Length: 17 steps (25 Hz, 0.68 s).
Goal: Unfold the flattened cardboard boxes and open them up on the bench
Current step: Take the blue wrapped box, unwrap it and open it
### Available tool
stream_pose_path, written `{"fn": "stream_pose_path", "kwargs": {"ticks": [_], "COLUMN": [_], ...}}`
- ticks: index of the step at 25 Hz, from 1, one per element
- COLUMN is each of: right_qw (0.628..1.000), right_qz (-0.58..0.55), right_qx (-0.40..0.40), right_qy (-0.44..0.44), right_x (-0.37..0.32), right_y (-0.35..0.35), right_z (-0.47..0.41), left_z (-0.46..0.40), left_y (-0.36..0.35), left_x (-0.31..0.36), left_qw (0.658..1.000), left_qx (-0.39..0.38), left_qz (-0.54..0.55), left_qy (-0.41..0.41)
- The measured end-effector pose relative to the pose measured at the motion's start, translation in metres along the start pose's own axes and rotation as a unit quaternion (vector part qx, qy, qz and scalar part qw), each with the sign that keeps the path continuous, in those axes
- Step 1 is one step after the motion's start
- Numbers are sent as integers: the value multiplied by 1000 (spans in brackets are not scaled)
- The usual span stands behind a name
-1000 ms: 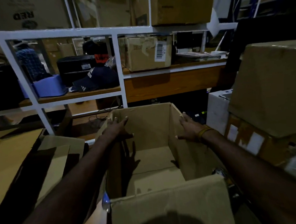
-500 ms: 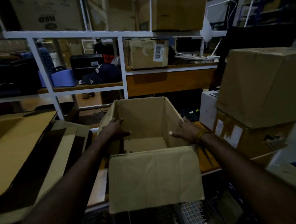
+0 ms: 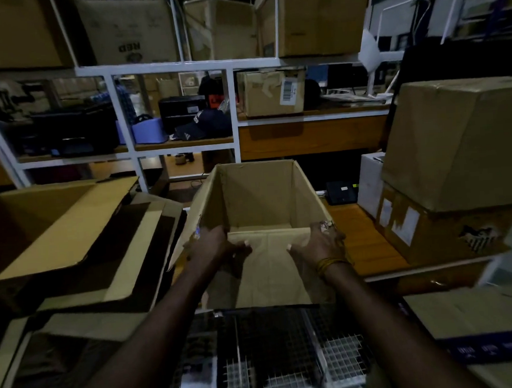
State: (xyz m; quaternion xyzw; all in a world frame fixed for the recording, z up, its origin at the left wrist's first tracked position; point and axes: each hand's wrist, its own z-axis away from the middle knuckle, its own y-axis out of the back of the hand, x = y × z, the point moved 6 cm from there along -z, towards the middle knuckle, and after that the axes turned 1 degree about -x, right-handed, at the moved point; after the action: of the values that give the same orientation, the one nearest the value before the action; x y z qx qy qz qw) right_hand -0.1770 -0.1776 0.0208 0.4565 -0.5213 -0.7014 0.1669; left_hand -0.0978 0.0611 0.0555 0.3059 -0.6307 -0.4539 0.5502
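An opened brown cardboard box (image 3: 261,199) stands upright on the wooden bench (image 3: 364,240), its mouth facing up and its near flap hanging down toward me. My left hand (image 3: 214,246) grips the box's near left corner, thumb over the near flap's fold. My right hand (image 3: 320,242), with a yellow thread band at the wrist, grips the near right corner the same way. To the left lies a pile of flattened and half-opened cardboard boxes (image 3: 67,237).
Stacked sealed cartons (image 3: 460,146) and a white box (image 3: 369,183) crowd the bench's right side. A white metal shelf frame (image 3: 179,67) with cartons, a cap and black cases stands behind. A wire mesh rack (image 3: 290,358) lies below my arms.
Both hands slid from the box's far side walls back to its near corners. The box now sits farther from me and its near flap hangs down.
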Motion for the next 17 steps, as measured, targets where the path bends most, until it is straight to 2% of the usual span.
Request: {"fn": "stream_pose_path", "kwargs": {"ticks": [2, 5, 8, 12, 17], "right_qw": [999, 992, 984, 962, 933], "right_qz": [-40, -78, -108, -215, -252], "right_qx": [25, 95, 141, 170, 254], "right_qy": [-9, -4, 19, 18, 26], "right_x": [-2, -3, -4, 1, -12], "right_y": [7, 12, 11, 8, 12], "right_z": [13, 30, 35, 35, 48], "left_z": [15, 28, 36, 41, 49], "left_y": [0, -6, -10, -8, 16], "left_x": [2, 2, 1, -2, -5], "left_qw": [998, 995, 988, 975, 952], "left_qx": [32, 88, 157, 210, 269], "left_qz": [-34, -15, 13, 57, 93], "left_qy": [31, 38, -7, -46, -113]}}
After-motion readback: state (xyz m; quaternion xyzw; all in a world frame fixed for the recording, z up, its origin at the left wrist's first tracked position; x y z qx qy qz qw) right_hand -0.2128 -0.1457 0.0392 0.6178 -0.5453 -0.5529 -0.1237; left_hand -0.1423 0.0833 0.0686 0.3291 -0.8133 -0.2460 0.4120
